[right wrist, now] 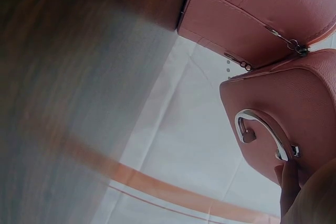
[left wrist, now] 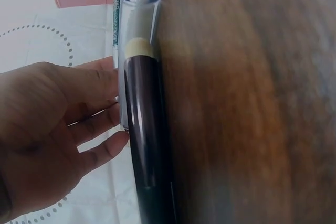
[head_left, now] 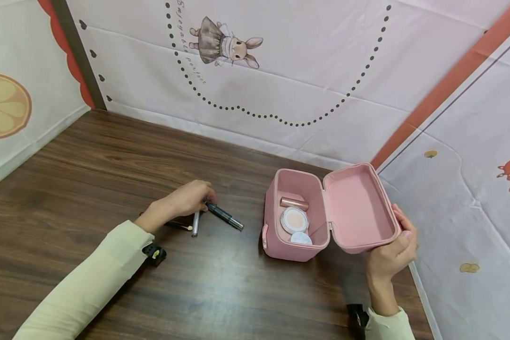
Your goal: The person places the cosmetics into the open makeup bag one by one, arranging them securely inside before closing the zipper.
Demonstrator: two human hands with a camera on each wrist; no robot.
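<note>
My left hand [head_left: 191,198] pinches the near end of a dark green cosmetic pencil [head_left: 223,216] with a silver far end, low over the table. Beside it lie a slim silver tube [head_left: 196,224] and a dark stick with a pale tip [head_left: 182,225], large in the left wrist view as a stick [left wrist: 144,129]. To the right stands an open pink makeup case [head_left: 286,252], holding a rose-gold tube [head_left: 294,203], a round compact [head_left: 294,220] and a pale round item [head_left: 301,238]. My right hand [head_left: 393,252] grips the edge of its lid [head_left: 359,208]; a silver-trimmed handle [right wrist: 265,127] shows on the lid's outside.
The dark wooden table [head_left: 221,293] runs back to a white printed cloth [head_left: 306,61]. More cloth [head_left: 463,203] rises close beyond my right hand, and another cloth side [head_left: 25,61] stands at the left.
</note>
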